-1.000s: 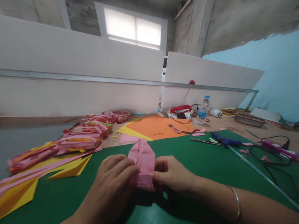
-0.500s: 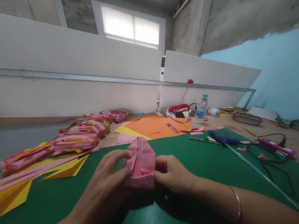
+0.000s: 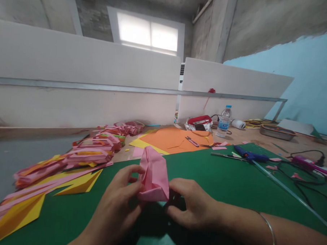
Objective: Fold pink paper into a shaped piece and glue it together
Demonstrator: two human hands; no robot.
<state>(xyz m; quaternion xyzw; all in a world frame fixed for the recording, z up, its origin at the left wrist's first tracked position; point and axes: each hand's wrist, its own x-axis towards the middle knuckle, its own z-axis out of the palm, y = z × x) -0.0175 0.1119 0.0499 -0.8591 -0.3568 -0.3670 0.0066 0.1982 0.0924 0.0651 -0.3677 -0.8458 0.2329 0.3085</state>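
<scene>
A folded pink paper piece (image 3: 156,172), shaped like a small open box with a tall back, is held above the green mat (image 3: 199,174). My left hand (image 3: 122,196) grips its left side, thumb in front and fingers around the edge. At the lower right corner is my right hand (image 3: 192,203), its index finger by the paper's edge. The right thumb sits lower, apart from that finger and off the paper. The other right fingers are curled and partly in shadow.
To the left lie pink paper bundles (image 3: 91,152) and yellow paper pieces (image 3: 24,214). Behind are orange sheets (image 3: 165,137), thread snips (image 3: 192,141) and a water bottle (image 3: 223,123). A blue glue gun (image 3: 250,154) with a clear glue stick (image 3: 280,181) and cables occupies the right.
The pink paper has tilted and turned, showing more of its inside. My right thumb has come down off the paper, and the fingers have parted. The view has shifted slightly left.
</scene>
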